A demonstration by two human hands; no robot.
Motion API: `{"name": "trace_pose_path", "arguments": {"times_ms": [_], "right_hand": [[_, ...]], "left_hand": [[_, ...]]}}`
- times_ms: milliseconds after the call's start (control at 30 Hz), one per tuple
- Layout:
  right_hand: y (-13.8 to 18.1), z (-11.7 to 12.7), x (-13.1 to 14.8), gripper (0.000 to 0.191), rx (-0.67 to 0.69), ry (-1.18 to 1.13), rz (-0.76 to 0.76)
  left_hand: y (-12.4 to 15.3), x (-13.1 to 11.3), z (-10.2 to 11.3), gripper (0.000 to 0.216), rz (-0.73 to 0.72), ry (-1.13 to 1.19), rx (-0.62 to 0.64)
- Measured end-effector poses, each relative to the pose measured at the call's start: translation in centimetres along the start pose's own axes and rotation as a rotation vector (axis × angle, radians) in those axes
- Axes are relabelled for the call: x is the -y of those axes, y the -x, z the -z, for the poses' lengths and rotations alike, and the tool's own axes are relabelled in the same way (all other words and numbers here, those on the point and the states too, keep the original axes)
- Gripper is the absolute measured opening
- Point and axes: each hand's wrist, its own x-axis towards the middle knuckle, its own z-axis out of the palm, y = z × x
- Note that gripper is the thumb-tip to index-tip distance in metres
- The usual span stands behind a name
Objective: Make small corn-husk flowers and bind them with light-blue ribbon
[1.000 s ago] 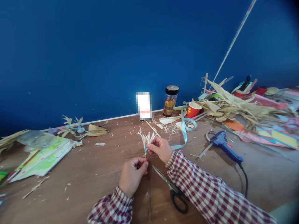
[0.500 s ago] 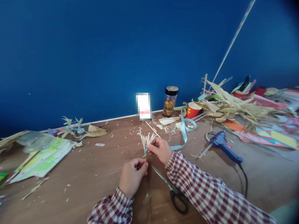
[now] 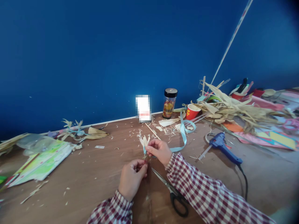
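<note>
My right hand pinches a small flower of pale corn husk, bound at its base with light blue ribbon. A length of that ribbon trails from the hand across the brown table towards the red cup. My left hand sits just below and nearer me, fingers pinched together at the lower end of the flower's stem. What it grips is too small to make out. Black-handled scissors lie on the table right beside both wrists.
A blue glue gun with its cord lies to the right. A pile of dried husks, a red paper cup and a black-lidded jar stand at the back. Green papers lie at the left. Husk scraps litter the table.
Both hands have stayed together on the husk flower with only a slight shift. The flower's petals look drawn closer together than a second ago.
</note>
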Motion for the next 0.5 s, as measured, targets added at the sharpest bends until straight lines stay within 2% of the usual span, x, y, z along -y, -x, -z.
{"name": "trace_pose_path", "arguments": {"times_ms": [500], "right_hand": [[-0.08,-0.01,-0.02,0.025,0.034,0.003,0.011]], "left_hand": [[-0.18,0.51,-0.04,0.025,-0.002,0.018,0.004]]}}
